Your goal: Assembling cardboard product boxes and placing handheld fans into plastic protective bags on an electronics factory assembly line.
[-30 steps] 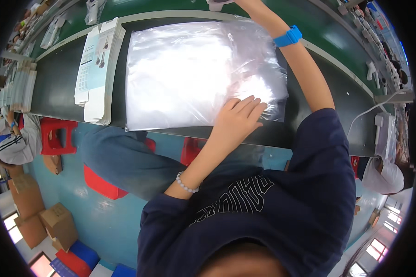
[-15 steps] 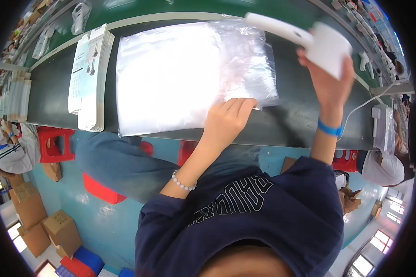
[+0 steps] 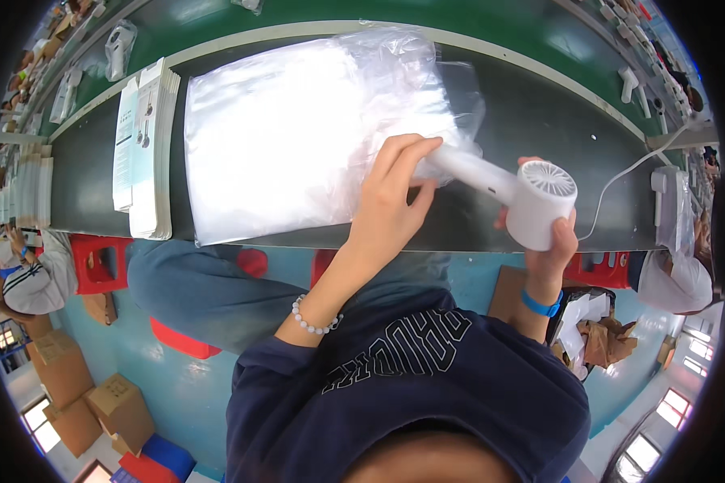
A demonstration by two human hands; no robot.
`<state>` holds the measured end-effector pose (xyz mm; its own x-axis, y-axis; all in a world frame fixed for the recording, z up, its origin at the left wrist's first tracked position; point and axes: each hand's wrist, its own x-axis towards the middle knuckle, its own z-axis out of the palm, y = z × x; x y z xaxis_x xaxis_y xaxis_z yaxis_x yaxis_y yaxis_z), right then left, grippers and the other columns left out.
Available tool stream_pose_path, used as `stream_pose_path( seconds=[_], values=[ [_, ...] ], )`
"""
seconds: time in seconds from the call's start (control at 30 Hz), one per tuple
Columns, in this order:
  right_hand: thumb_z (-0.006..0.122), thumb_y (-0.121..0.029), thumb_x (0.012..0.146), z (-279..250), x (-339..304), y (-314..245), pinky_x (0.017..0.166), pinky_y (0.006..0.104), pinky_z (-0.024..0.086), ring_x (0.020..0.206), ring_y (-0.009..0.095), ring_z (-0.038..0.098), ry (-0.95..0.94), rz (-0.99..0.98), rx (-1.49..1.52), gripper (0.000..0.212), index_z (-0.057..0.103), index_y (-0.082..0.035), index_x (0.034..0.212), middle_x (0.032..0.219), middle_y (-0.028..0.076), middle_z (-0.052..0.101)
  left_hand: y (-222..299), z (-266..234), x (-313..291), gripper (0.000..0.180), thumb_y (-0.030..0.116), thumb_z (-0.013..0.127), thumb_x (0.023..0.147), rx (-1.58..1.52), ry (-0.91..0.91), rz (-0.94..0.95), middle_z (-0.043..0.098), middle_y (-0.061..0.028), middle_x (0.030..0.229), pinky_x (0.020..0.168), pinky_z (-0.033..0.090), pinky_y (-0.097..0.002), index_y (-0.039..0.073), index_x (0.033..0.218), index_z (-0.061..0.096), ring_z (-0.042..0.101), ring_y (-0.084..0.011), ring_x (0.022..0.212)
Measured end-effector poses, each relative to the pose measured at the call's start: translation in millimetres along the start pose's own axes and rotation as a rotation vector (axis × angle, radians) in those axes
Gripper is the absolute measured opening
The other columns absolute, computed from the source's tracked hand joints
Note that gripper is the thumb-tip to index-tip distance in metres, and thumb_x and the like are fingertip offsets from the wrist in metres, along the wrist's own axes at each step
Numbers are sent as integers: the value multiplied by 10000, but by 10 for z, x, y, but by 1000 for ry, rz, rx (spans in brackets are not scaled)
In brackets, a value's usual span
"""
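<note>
My right hand (image 3: 552, 241) grips a white handheld fan (image 3: 536, 213) by its round head, whose slatted grille faces up. The fan's handle points left, toward my left hand (image 3: 395, 181). A stack of clear plastic bags (image 3: 278, 145) lies flat on the dark bench, with crumpled film at its right end. My left hand is at that end, fingers bent on the edge of a clear plastic bag (image 3: 411, 105), thumb and forefinger somewhat apart. The handle's tip is at my left fingertips, by the bag's edge; whether it is inside cannot be made out.
A stack of flat printed cartons (image 3: 153, 153) stands left of the bags. Beyond the bench (image 3: 532, 121) runs a green conveyor belt (image 3: 298, 12) with white devices on it. A white cable (image 3: 620, 189) crosses the right side. Other people sit at both sides.
My right hand has brought the fan down and left from above the bench, turning its grille upward. My left hand has moved slightly up, its thumb and forefinger parting. The loose film has shifted.
</note>
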<state>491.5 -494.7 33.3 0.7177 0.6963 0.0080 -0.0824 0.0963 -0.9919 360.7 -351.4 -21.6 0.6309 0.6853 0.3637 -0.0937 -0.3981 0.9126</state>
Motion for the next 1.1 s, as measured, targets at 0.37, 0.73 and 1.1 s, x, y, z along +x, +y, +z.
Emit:
stream_pose_path(
  seconds=[0.37,0.73,1.1],
  values=[
    [630,-272,820,337,-34,137,994,314,376,1146,204,510,170,-304,-340,605,443,33,1307,1228,131,528,183,127,27,559,-159,609,713,-168,-212,149,441,-164,1280,787,561,-295,17,1231,493,501,-316,1173],
    [704,-102,720,349,-7,124,985,327,354,1100,208,502,195,-414,-916,527,531,3,1206,1161,109,550,71,208,89,625,-121,622,681,-149,-211,436,469,-160,1318,1022,416,-412,19,1277,496,393,-369,1312],
    [564,-436,915,15,202,166,1074,506,294,1348,388,305,-1,-852,-1144,734,217,-98,1466,1429,201,298,398,130,309,554,-47,630,712,-577,-290,221,409,-158,1286,768,561,-327,-6,1246,489,428,-364,1256]
  ],
)
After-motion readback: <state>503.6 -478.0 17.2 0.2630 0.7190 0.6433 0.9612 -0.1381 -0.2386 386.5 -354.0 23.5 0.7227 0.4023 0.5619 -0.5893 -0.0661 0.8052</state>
